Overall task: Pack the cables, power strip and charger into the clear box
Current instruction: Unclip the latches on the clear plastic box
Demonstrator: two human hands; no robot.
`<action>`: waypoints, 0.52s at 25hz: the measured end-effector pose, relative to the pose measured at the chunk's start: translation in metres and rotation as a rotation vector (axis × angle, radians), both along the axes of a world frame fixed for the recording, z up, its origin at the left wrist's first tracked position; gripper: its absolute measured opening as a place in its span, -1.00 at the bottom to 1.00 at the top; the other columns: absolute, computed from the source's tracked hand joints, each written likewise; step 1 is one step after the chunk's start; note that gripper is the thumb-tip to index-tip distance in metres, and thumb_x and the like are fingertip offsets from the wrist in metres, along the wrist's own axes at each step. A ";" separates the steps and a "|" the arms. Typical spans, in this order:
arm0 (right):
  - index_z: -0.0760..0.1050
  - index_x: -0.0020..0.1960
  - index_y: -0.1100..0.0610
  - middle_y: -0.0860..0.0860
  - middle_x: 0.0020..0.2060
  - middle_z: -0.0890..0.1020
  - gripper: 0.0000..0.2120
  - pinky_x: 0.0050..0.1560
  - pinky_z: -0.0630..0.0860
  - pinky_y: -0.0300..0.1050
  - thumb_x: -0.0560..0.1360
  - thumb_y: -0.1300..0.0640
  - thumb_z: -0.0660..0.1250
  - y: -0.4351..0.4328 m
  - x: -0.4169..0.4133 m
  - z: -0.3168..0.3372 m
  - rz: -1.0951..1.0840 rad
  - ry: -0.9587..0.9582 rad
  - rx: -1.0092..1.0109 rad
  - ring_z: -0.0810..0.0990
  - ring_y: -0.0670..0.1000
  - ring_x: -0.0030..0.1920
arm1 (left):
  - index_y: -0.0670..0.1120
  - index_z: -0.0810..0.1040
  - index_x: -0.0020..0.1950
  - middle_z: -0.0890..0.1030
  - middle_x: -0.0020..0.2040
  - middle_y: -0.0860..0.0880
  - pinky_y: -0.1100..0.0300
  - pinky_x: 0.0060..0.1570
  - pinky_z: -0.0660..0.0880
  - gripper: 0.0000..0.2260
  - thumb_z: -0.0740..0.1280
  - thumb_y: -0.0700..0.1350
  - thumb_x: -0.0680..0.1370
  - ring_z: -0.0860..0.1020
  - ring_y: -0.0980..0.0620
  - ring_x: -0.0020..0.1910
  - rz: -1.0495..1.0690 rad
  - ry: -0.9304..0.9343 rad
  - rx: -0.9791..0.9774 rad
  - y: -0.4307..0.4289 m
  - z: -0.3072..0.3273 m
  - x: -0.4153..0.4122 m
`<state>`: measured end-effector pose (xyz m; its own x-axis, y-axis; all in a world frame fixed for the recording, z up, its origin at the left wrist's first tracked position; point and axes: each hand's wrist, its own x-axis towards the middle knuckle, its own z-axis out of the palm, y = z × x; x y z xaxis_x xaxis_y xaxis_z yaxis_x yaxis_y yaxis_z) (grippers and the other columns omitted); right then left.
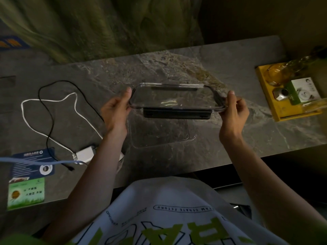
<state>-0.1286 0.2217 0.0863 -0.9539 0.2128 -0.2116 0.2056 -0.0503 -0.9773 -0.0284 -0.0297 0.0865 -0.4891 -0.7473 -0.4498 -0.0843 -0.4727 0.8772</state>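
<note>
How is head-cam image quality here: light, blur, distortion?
Head view: dim overall; curtain smeared by blur; table edge bows from the wide lens; clear box nearly vanishes against the stone; held lid shows faint glare, outline readable.

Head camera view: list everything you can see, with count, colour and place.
clear lid: one, clear with black clips, held up, centre
clear box: one, clear, counter centre
white cable: one, white, counter left
black cable: one, black, counter left
charger: one, white, near left forearm
blue cable: one, light blue, front left
cards: two, blue and green, front left
tray: one, yellow, far right, holding glassware
hands: two, left hand and right hand gripping the lid's ends
</note>
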 end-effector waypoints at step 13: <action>0.51 0.00 0.26 -0.02 -0.30 0.58 -0.82 -0.07 0.52 -0.10 0.41 0.31 0.38 0.014 -0.010 -0.021 0.006 -0.011 0.036 0.54 -0.04 -0.22 | -0.06 0.59 0.01 0.68 -0.15 0.07 0.22 0.06 0.54 -0.78 0.40 -0.34 0.47 0.63 0.15 -0.12 -0.136 -0.081 -0.159 0.002 -0.019 -0.009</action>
<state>-0.1386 0.2357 0.0650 -0.9527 0.2151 -0.2148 0.2168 -0.0144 -0.9761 -0.0377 -0.0274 0.0673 -0.5573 -0.7417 -0.3733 -0.2110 -0.3083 0.9276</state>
